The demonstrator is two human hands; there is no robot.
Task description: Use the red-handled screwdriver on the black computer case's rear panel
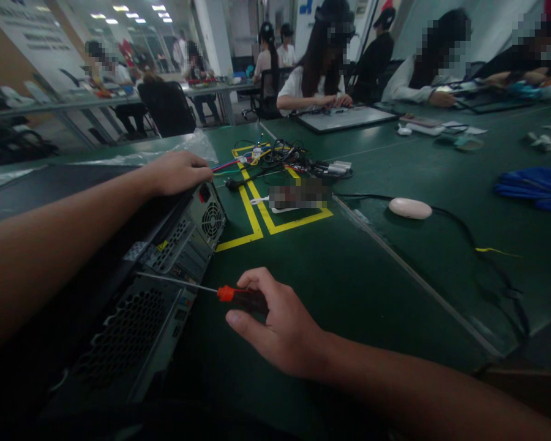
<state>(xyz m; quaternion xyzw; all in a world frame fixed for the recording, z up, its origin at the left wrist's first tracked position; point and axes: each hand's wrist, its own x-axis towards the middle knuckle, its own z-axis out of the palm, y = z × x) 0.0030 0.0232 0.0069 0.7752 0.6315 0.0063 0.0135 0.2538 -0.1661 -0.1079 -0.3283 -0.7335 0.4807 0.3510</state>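
A black desktop computer case (73, 184) lies on the green table at my left, its metal back panel with fan grille (212, 219) and vent holes turned toward the right. My left hand (179, 171) rests on top of the case, with the fingers at its far rear edge; the fingertips are partly hidden. In my right hand (284, 324) is a screwdriver (226, 294) with an orange and dark handle, held between thumb and fingers. Its long thin shaft points left, and the tip meets the back panel near the upper edge. Whether a screw sits there I cannot make out.
Beyond the case, a bundle of cables (282, 153) lies near yellow tape markings (298, 223). A blurred-out object (298, 196) stands within them. To the right are a pale oval item (410, 208), a black cable and blue cloth (535, 188). Several people work at tables behind.
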